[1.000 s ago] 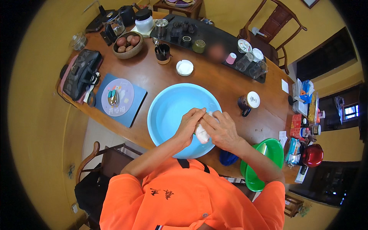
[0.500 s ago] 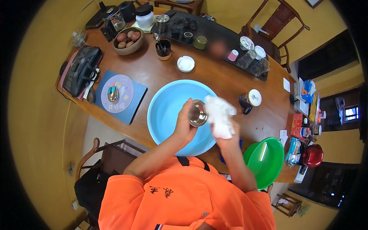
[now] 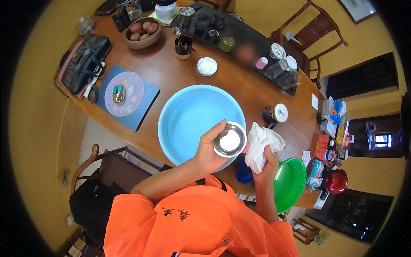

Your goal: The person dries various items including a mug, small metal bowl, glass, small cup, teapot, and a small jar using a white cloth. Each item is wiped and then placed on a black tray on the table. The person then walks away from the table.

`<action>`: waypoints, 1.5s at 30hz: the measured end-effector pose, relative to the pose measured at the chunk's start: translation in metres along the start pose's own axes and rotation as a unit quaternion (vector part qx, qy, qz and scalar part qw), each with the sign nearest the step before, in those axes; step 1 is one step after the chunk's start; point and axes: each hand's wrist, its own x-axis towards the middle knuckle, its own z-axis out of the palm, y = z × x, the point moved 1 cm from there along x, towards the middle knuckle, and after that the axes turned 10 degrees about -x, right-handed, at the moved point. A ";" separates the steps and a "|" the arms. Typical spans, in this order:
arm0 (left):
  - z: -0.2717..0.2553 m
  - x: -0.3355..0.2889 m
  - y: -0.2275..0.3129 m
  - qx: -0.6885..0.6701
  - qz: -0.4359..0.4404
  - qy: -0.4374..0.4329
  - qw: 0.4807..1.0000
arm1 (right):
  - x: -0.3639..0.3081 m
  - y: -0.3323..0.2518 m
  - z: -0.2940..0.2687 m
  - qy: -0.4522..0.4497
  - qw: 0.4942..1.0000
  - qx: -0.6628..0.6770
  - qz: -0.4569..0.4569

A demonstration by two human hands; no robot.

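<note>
My left hand [image 3: 209, 150] is wrapped round a shiny stainless steel cup [image 3: 219, 146]. The cup's round opening or base faces up toward me with a bright glare; I cannot tell which end it is. Close beside it, my right hand [image 3: 268, 166] grips a crumpled white cloth [image 3: 260, 141], which hangs apart from the cup. Both are above the near right side of a light blue basin [image 3: 180, 118] standing on the wooden table. Under my right wrist lies something dark blue [image 3: 245, 172], partly hidden.
A green basin [image 3: 292, 184] is at the near right. A dark lidded mug [image 3: 274, 114] stands beyond the cloth, and a white ashtray [image 3: 207, 67] beyond the blue basin. At left lie a blue mat [image 3: 147, 105] and a bag [image 3: 85, 64]. A black tea tray [image 3: 244, 40] spans the back.
The cup has come nearer and turned its round face upward. The cloth, blurred against the cup's side before, has moved right and toward me, away from it.
</note>
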 end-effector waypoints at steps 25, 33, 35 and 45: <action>-0.031 0.017 0.004 0.457 0.308 0.109 0.827 | 0.009 0.064 0.034 0.013 0.993 0.029 0.116; -0.039 0.014 0.020 0.144 0.033 0.122 0.982 | -0.013 0.029 0.030 -0.030 0.995 -0.022 0.088; -0.049 0.016 0.024 0.097 -0.010 0.097 0.991 | -0.013 0.030 0.021 -0.028 0.995 0.016 0.090; -0.047 0.007 0.015 0.269 0.035 0.162 0.949 | -0.009 0.031 0.016 -0.011 0.994 0.063 0.091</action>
